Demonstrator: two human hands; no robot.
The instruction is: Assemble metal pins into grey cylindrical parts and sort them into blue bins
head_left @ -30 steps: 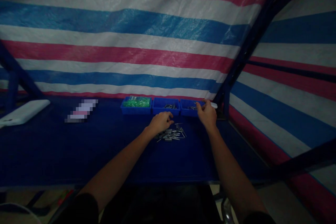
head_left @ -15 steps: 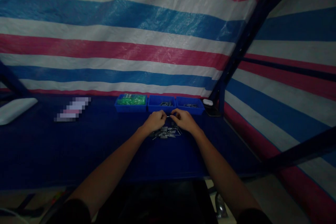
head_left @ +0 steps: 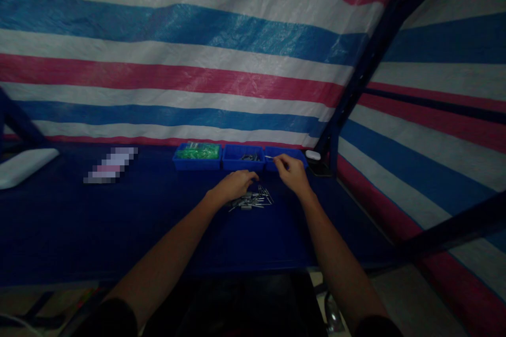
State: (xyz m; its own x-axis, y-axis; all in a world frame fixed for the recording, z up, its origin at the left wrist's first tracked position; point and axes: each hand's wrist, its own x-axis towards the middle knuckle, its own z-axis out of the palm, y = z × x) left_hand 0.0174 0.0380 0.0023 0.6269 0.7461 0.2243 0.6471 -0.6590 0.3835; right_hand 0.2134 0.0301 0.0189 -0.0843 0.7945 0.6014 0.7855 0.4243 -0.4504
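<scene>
Pinched in the fingertips of my right hand point(head_left: 292, 169) is a thin silvery metal rod point(head_left: 269, 157), held level above the left side of the right blue bin point(head_left: 286, 167). My left hand point(head_left: 234, 185) hovers low by the left and upper side of a pile of thin metal rods and small grey pieces point(head_left: 253, 200). Its index finger and thumb are bent with a gap between them, and no object shows there. My right hand and wrist cover much of the right bin's inside.
The middle blue bin point(head_left: 243, 165) holds small metal parts. A left blue bin point(head_left: 197, 165) contains green plastic packets. Farther right lie a white case point(head_left: 313, 155) and a dark flat object point(head_left: 321, 169). A white object point(head_left: 29, 167) and a blurred-out item point(head_left: 110, 166) lie on the left.
My hands were together over the pile with a thin metal piece between them. They have parted: my right hand has carried the rod up and right to the right bin; my left stayed close by.
</scene>
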